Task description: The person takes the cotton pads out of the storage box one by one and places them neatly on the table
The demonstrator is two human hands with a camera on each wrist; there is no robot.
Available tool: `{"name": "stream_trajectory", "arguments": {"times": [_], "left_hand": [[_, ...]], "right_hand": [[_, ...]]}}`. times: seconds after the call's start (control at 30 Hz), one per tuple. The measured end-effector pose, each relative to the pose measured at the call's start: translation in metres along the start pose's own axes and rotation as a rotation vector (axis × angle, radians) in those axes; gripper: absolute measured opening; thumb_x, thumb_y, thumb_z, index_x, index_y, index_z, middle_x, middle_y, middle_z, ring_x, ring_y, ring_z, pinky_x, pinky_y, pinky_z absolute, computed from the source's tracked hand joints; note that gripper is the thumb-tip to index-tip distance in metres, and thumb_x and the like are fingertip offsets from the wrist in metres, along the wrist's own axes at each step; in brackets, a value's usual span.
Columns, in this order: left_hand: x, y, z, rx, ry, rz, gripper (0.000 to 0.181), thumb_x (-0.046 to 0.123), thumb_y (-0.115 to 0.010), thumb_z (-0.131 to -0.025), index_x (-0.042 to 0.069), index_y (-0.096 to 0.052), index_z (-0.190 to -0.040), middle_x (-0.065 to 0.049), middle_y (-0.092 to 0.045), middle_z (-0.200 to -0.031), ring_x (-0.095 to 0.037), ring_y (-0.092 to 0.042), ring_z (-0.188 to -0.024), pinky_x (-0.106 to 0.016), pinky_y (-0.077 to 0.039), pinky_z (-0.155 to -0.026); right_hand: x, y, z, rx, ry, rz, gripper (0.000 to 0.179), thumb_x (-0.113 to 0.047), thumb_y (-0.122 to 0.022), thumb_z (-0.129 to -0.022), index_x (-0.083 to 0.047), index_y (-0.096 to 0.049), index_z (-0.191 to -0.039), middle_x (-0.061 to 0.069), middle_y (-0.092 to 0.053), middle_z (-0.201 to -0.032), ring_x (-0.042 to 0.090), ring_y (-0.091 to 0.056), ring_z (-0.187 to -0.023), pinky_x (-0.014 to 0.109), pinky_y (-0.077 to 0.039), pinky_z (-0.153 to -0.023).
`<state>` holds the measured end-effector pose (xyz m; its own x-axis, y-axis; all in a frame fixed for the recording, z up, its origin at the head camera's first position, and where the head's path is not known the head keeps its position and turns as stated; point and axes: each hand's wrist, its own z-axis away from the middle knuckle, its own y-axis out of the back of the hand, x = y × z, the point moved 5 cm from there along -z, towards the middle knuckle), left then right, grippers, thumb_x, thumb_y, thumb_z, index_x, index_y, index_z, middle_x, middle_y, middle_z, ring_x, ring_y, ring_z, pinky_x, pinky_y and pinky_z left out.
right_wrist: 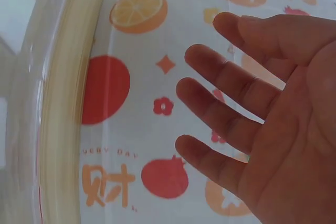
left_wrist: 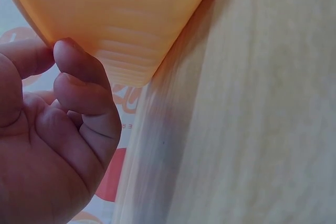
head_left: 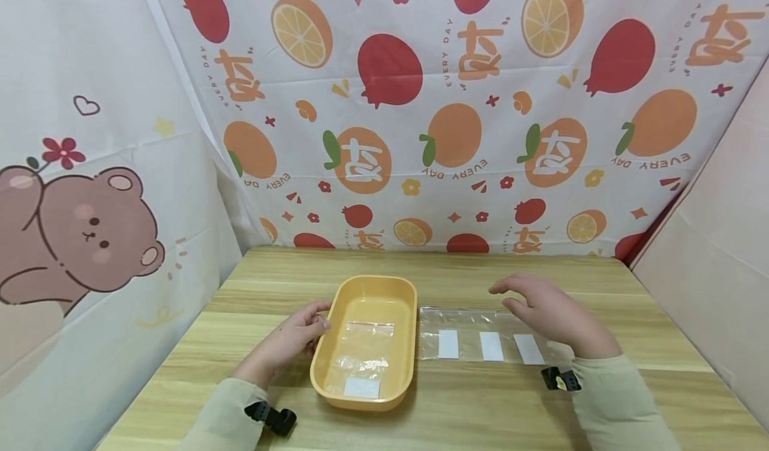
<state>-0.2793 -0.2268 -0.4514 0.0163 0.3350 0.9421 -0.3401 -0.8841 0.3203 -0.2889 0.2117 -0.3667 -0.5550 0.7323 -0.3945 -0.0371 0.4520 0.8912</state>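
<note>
A yellow plastic tray (head_left: 372, 309) stands on the wooden table, its far end leaning slightly right. My left hand (head_left: 291, 336) pinches the tray's left rim between thumb and fingers; the left wrist view shows the thumb and index finger (left_wrist: 79, 61) meeting at the edge. Inside the tray lies a clear zip bag (head_left: 360, 354) with a white label at its near end. Several similar clear bags (head_left: 468, 319) with white labels lie in an overlapping row right of the tray. Over the right end of that row hovers my right hand (head_left: 553, 312), its fingers (right_wrist: 223, 114) spread and holding nothing.
The wooden table (head_left: 480, 411) runs back to a white fruit-print cloth (head_left: 498, 204). A bear-print cloth (head_left: 102, 237) hangs on the left, and a pale cloth (head_left: 715, 251) on the right. Both wrists wear black straps.
</note>
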Motion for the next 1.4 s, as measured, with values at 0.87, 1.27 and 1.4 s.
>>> {"name": "stream_trajectory", "arguments": {"times": [0.87,1.27,1.4], "left_hand": [[-0.003,-0.006,0.001,0.004,0.009,0.019,0.056,0.02,-0.054,-0.105,0.001,-0.034,-0.154,-0.013,-0.054,-0.093,-0.02,-0.052,-0.068,-0.031,-0.045,-0.056],[-0.001,-0.003,0.003,0.004,0.0,0.016,0.057,0.02,-0.054,-0.106,0.0,-0.032,-0.154,-0.012,-0.055,-0.093,-0.02,-0.052,-0.067,-0.032,-0.046,-0.055],[-0.001,-0.002,0.004,0.007,-0.001,0.013,0.056,0.02,-0.054,-0.105,0.0,-0.033,-0.154,-0.012,-0.054,-0.093,-0.02,-0.052,-0.067,-0.031,-0.046,-0.055]], "right_hand": [[-0.099,-0.063,-0.047,-0.121,0.212,-0.127,0.027,-0.019,-0.06,-0.102,-0.025,-0.068,-0.128,-0.013,-0.062,-0.126,0.008,-0.055,-0.12,0.039,-0.046,-0.102],[-0.129,-0.088,-0.068,-0.196,0.24,-0.067,0.03,-0.021,-0.06,-0.101,-0.026,-0.066,-0.13,-0.012,-0.062,-0.128,0.008,-0.055,-0.12,0.034,-0.046,-0.101],[-0.14,-0.1,-0.078,-0.22,0.243,0.002,0.03,-0.023,-0.061,-0.1,-0.023,-0.067,-0.13,-0.009,-0.064,-0.127,0.01,-0.057,-0.12,0.035,-0.045,-0.103]]}}
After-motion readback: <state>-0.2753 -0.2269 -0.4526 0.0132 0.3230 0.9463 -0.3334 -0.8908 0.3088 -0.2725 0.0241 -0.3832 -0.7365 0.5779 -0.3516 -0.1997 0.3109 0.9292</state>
